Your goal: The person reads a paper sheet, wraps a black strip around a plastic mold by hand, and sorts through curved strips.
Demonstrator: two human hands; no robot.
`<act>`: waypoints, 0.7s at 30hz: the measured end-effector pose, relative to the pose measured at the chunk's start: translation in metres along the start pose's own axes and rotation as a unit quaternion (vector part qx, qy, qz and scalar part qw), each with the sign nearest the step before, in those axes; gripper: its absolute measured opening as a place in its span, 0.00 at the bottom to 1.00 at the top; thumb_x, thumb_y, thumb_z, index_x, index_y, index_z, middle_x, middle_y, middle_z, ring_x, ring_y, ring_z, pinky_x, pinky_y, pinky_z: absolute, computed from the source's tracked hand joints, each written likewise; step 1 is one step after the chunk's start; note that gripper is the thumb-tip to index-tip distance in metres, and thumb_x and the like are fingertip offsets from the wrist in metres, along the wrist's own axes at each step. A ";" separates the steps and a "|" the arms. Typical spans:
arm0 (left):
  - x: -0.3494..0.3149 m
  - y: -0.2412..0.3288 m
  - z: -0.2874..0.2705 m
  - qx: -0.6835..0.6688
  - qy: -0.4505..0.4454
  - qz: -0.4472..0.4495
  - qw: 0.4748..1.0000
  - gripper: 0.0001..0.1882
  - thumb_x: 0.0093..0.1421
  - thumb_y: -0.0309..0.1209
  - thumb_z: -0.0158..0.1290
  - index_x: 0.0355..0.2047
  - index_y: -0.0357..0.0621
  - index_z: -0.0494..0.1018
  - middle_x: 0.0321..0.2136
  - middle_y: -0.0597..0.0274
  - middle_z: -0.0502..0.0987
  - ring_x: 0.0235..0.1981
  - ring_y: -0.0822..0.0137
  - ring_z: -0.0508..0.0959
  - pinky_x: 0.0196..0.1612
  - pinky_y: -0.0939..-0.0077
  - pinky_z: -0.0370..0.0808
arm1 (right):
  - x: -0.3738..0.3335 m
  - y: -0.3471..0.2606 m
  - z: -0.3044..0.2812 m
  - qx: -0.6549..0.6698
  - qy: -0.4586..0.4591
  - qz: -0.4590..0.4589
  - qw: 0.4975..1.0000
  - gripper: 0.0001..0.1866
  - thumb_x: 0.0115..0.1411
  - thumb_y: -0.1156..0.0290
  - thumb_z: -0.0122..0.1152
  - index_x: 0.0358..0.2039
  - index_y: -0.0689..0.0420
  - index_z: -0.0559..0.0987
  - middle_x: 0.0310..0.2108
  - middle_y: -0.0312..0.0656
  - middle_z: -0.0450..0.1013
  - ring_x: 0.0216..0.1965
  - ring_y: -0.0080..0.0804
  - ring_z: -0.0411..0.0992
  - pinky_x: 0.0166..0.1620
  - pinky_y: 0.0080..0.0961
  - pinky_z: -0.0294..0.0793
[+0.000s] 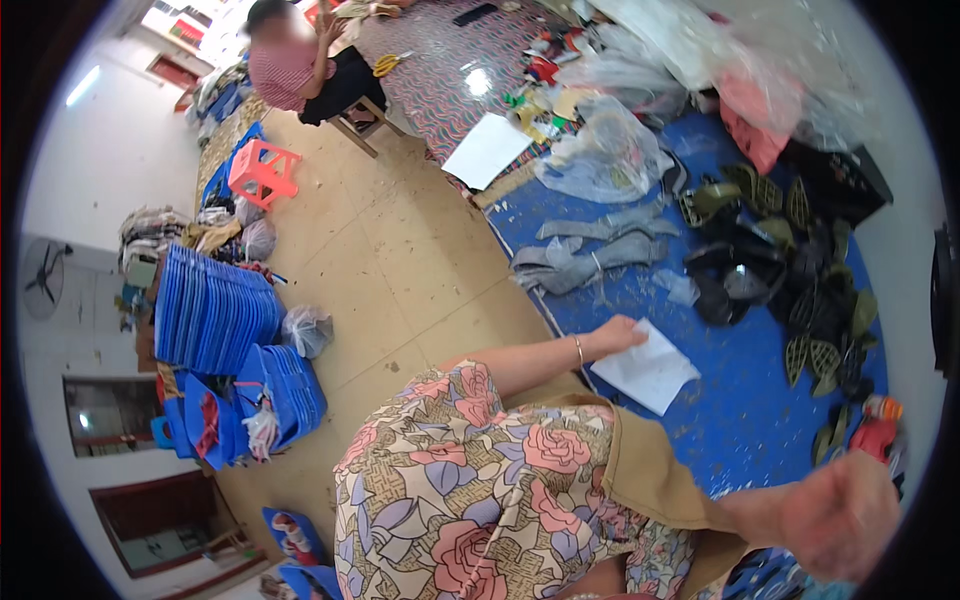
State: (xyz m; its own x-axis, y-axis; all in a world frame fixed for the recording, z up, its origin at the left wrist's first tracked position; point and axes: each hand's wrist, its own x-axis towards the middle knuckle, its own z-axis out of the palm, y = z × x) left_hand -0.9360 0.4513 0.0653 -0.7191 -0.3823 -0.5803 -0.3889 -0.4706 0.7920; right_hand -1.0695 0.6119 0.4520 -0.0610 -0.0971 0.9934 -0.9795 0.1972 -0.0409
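My left hand (615,338), with a thin bracelet at the wrist, is closed on the near corner of a white sheet of paper (655,375). The sheet is over the blue table surface (715,425); I cannot tell whether it rests on it. At the lower right, close to the camera, my right hand (845,520) is blurred and its fingers cannot be made out. Beyond the paper lie bundles of grey fabric strips (585,262), one tied with a pale band. A heap of black and olive mesh-like pieces (760,250) spreads to the right.
Clear plastic bags (610,150) and a white sheet (488,150) lie farther back. On the left stand stacked blue baskets (215,310) and a red stool (263,173). Another person (290,70) sits on a wooden stool near yellow-handled scissors (388,64).
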 end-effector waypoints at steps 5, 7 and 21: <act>0.006 -0.014 0.018 -0.035 -0.051 0.035 0.997 0.11 0.59 0.31 0.52 0.36 0.36 0.77 0.29 0.65 0.79 0.30 0.75 0.76 0.37 0.76 0.74 | -0.159 0.035 0.018 0.336 -0.301 0.416 0.790 0.06 0.59 0.76 0.48 0.31 0.61 0.75 0.29 0.43 0.72 0.32 0.33 0.70 0.39 0.31 0.73; 0.006 -0.019 0.024 0.036 -0.033 0.081 0.996 0.12 0.60 0.34 0.52 0.35 0.36 0.77 0.27 0.64 0.79 0.29 0.75 0.75 0.35 0.74 0.73 | -0.248 0.036 -0.004 0.201 -0.363 0.517 0.748 0.09 0.58 0.80 0.52 0.39 0.65 0.75 0.34 0.45 0.73 0.38 0.37 0.72 0.45 0.28 0.69; 0.018 -0.067 0.022 0.161 0.118 0.264 0.944 0.13 0.63 0.35 0.50 0.28 0.37 0.72 0.18 0.68 0.67 0.25 0.79 0.63 0.29 0.78 0.65 | -0.497 0.035 -0.150 0.012 -0.576 -0.039 0.816 0.18 0.58 0.52 0.53 0.50 0.33 0.72 0.60 0.51 0.58 0.60 0.58 0.56 0.59 0.55 0.57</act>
State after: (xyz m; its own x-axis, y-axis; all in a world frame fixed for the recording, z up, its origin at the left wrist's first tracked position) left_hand -0.9358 0.4937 0.0059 -0.7287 -0.6796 -0.0843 -0.1940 0.0869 0.9771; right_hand -1.0445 0.8136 -0.0272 -0.1257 -0.9643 0.2332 -0.9915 0.1297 0.0020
